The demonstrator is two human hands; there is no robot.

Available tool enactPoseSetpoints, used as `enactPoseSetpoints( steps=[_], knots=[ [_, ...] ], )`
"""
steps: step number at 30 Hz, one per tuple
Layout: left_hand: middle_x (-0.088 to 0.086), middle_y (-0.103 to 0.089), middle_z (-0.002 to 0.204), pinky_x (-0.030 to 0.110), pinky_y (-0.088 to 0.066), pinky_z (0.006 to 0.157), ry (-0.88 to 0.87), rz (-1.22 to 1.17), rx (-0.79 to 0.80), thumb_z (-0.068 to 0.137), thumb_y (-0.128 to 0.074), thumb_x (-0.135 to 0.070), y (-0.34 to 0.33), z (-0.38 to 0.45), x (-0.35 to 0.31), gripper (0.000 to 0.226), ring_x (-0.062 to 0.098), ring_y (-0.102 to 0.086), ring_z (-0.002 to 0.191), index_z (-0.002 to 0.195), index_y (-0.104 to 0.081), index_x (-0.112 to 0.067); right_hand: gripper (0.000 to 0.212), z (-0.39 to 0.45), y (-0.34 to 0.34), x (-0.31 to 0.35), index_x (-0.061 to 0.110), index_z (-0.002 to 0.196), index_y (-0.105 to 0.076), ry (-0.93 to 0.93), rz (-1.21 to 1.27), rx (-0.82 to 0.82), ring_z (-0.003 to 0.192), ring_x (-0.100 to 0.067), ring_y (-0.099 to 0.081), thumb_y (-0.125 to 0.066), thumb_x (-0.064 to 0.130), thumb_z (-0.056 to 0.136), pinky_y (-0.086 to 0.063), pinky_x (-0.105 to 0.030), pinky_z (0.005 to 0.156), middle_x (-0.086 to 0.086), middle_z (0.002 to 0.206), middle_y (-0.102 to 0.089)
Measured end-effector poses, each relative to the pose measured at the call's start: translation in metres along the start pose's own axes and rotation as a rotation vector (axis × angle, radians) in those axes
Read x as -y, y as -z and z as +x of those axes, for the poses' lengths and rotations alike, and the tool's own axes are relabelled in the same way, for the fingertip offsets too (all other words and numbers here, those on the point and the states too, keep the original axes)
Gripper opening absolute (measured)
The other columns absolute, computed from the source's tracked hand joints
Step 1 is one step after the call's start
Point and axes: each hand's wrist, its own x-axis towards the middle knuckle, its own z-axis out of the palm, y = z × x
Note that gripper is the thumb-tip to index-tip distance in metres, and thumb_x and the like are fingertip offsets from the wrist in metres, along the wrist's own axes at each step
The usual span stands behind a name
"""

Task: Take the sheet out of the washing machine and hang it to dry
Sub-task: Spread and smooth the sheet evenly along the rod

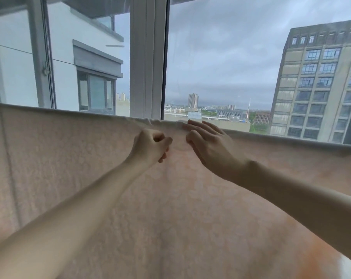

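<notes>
both forearms reached up from the lower corners to mid-frame. the sheet [90, 168] already hung draped across the frame's width, so only smoothing seemed left. the left hand [150, 144] pinched a fold of it; the right hand [209, 141] lay flat, fingers spread, on its top edge.

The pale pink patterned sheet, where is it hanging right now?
In the head view the pale pink patterned sheet hangs across the whole frame before the window, its top fold under the right hand, with the left hand beside it.
</notes>
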Motion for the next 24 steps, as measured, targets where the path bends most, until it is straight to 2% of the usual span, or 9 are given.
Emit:
enactPoseSetpoints(
  steps=[3,6,9,13,18,22,24],
  knots=[
    [0.008,-0.066,0.056,0.025,-0.047,0.048,0.014,0.038,0.029,0.086,-0.059,-0.014,-0.001,0.006,-0.001,0.027,0.014,-0.059,0.044,0.061,-0.063,-0.004,0.018,0.020,0.016,0.001,0.008,0.104,-0.056,-0.039,-0.021,0.049,0.114,-0.029,-0.057,-0.047,0.022,0.097,-0.048,-0.045,0.090,-0.008,0.118,-0.064],
    [0.010,-0.067,0.057,0.023,-0.046,0.049,0.052,0.070,0.098,0.085,-0.059,-0.013,-0.003,0.003,0.001,0.027,0.016,-0.058,0.043,0.062,-0.063,0.001,0.030,0.034,0.014,-0.001,0.011,0.118,-0.054,-0.040,-0.069,0.142,0.118,-0.028,-0.054,-0.048,0.029,0.096,-0.047,-0.045,0.092,-0.006,0.129,-0.057],
    [0.011,-0.068,0.059,0.022,-0.045,0.049,0.135,0.051,0.145,0.087,-0.059,-0.014,-0.003,-0.001,0.004,0.027,0.016,-0.058,0.044,0.065,-0.065,-0.001,0.043,0.039,0.003,-0.002,0.013,0.134,-0.046,-0.009,-0.115,0.254,0.123,-0.031,-0.050,-0.046,0.035,0.097,-0.047,-0.047,0.093,-0.008,0.144,-0.045],
    [0.005,-0.067,0.057,0.020,-0.042,0.047,0.204,-0.001,0.159,0.091,-0.057,-0.018,0.001,-0.001,0.005,0.027,0.015,-0.058,0.046,0.072,-0.069,-0.003,0.055,0.036,-0.009,-0.002,0.024,0.148,-0.029,0.001,-0.238,0.307,0.117,-0.036,-0.053,-0.039,0.046,0.097,-0.051,-0.044,0.074,-0.010,0.153,-0.030],
    [0.004,-0.072,0.068,0.024,-0.045,0.049,0.343,-0.234,0.002,0.091,-0.055,-0.031,0.003,0.010,0.002,0.029,0.016,-0.061,0.050,0.084,-0.071,-0.008,0.059,0.029,-0.015,-0.002,0.025,0.147,-0.032,-0.009,-0.323,0.269,0.101,-0.036,-0.056,-0.026,0.053,0.095,-0.052,-0.044,0.070,-0.014,0.148,-0.036],
    [0.004,-0.072,0.079,0.025,-0.046,0.051,0.486,-0.277,-0.143,0.091,-0.054,-0.050,0.006,0.036,0.005,0.040,0.018,-0.065,0.058,0.090,-0.066,-0.012,0.063,0.022,-0.020,-0.005,0.026,0.149,-0.030,-0.044,-0.419,0.288,0.104,-0.034,-0.054,-0.025,0.056,0.094,-0.047,-0.042,0.076,-0.012,0.151,-0.034],
    [0.003,-0.070,0.079,0.025,-0.046,0.050,0.530,-0.333,-0.176,0.090,-0.058,-0.050,0.009,0.048,0.007,0.038,0.016,-0.064,0.059,0.093,-0.063,-0.013,0.065,0.020,-0.022,-0.008,0.027,0.151,-0.023,-0.043,-0.422,0.291,0.107,-0.035,-0.051,-0.026,0.058,0.093,-0.045,-0.043,0.080,-0.012,0.154,-0.030]
  ],
)
